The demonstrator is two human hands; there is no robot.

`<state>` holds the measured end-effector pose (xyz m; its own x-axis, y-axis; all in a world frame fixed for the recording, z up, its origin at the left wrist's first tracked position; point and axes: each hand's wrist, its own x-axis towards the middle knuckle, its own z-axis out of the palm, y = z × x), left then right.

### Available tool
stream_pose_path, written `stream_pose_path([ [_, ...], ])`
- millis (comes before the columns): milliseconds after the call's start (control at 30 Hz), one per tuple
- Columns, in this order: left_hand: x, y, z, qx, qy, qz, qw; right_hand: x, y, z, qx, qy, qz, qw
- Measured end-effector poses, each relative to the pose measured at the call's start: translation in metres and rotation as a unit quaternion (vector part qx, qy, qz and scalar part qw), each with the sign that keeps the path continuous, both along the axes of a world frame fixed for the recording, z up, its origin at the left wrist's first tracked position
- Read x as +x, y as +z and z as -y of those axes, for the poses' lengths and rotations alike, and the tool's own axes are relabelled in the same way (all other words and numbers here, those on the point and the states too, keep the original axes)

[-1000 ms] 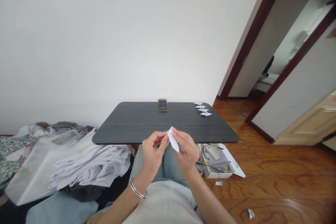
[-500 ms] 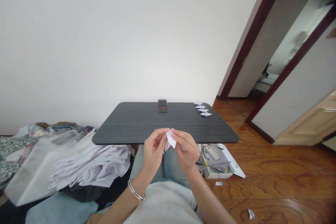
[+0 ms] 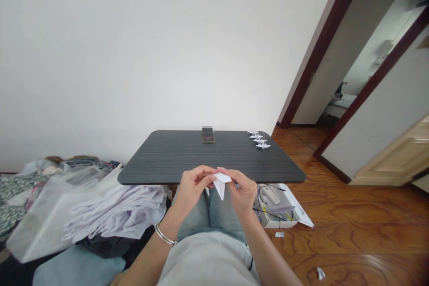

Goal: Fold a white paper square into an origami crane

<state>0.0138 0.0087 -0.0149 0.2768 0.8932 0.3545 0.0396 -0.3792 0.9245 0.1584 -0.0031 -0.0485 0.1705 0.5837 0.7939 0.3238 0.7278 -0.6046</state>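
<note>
Between my two hands is a small piece of folded white paper (image 3: 221, 182), held in front of the table's near edge, above my lap. Its narrow point hangs downward and a wider fold lies across the top. My left hand (image 3: 197, 184) pinches the paper's left side between thumb and fingers. On the right side, my right hand (image 3: 241, 190) grips it the same way; the fingertips partly hide the folds. Several folded white paper cranes (image 3: 259, 140) stand in a row at the table's far right.
The dark table (image 3: 174, 156) has a small phone-like object on a stand (image 3: 208, 135) at its back edge. Right of my legs sits a white box (image 3: 276, 205) of cables. Paper scraps (image 3: 321, 273) lie on the wooden floor. Clothes (image 3: 117, 210) are heaped at left.
The folded paper has turned so that its point now hangs down and its wide fold shows on top. Both hands have shifted slightly and hold it by its sides.
</note>
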Motion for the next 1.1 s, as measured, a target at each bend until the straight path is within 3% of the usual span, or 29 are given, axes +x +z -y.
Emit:
stream_pose_path([
  [167,-0.006,0.004,0.001,0.166,0.048,-0.12,0.978,0.0,0.001,0.002,-0.003,0.005,0.006,1.0],
  [267,-0.009,0.007,0.0,0.208,0.055,-0.127,0.968,0.0,0.002,0.003,-0.012,0.003,0.015,1.0],
  [633,-0.013,0.01,-0.005,0.089,-0.043,-0.045,0.994,-0.001,0.003,0.002,-0.035,0.001,0.049,0.998],
  [767,-0.01,0.007,-0.004,0.092,-0.014,-0.072,0.993,-0.003,0.003,0.001,-0.096,0.011,-0.002,0.995],
  [900,-0.005,0.002,-0.004,0.103,0.022,-0.069,0.992,-0.007,0.003,-0.002,-0.138,0.064,-0.066,0.986],
  [1033,-0.001,-0.005,-0.006,0.121,0.101,-0.046,0.986,-0.009,0.006,-0.002,-0.162,0.056,-0.135,0.976],
  [1100,0.0,-0.007,-0.006,0.155,0.147,-0.056,0.975,-0.009,0.007,-0.001,-0.206,0.098,-0.156,0.961],
])
